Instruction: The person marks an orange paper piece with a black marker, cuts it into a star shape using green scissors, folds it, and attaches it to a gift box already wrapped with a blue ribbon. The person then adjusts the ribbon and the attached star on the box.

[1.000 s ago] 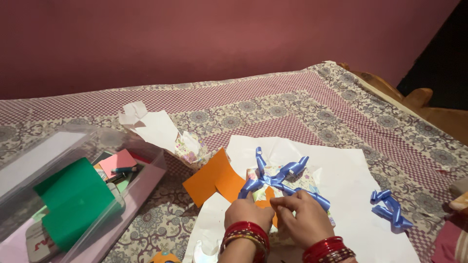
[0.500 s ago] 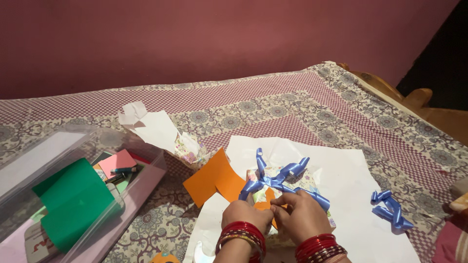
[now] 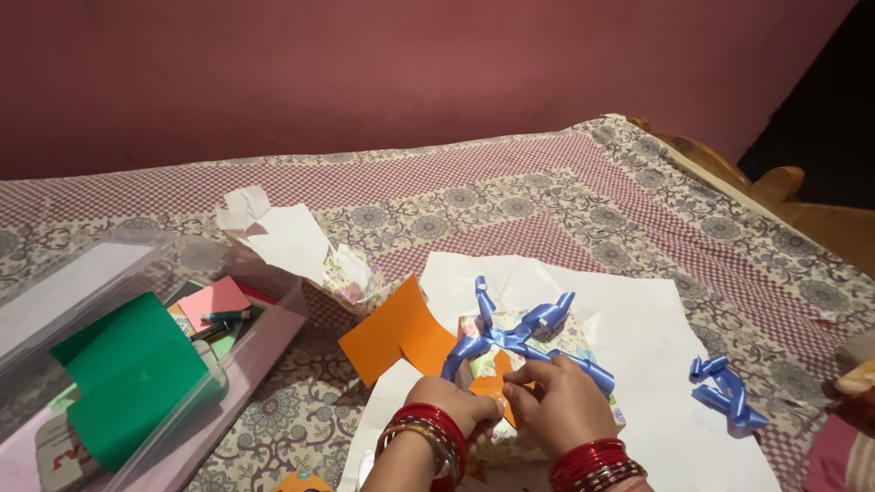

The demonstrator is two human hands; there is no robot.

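A small gift box in floral wrap [image 3: 556, 337] sits on a white sheet [image 3: 638, 337], with curled blue ribbon [image 3: 519, 330] tied on top. My left hand [image 3: 456, 410] and my right hand [image 3: 563, 408] meet at the box's near side, fingers pinched together on a small orange paper piece [image 3: 497, 394] under the ribbon. Both wrists carry red bangles. A larger orange paper [image 3: 396, 330] lies just left of the box.
A second blue ribbon curl [image 3: 725, 394] lies on the white sheet at right. A clear plastic box [image 3: 273, 337] at left holds green paper [image 3: 132, 374], pink paper and pens. Crumpled white and floral paper [image 3: 292, 241] lies behind. A patterned cloth [image 3: 547, 200] covers the surface.
Both hands have stayed at the box's near side, shifting slightly toward me and working the orange piece; nothing else has moved.
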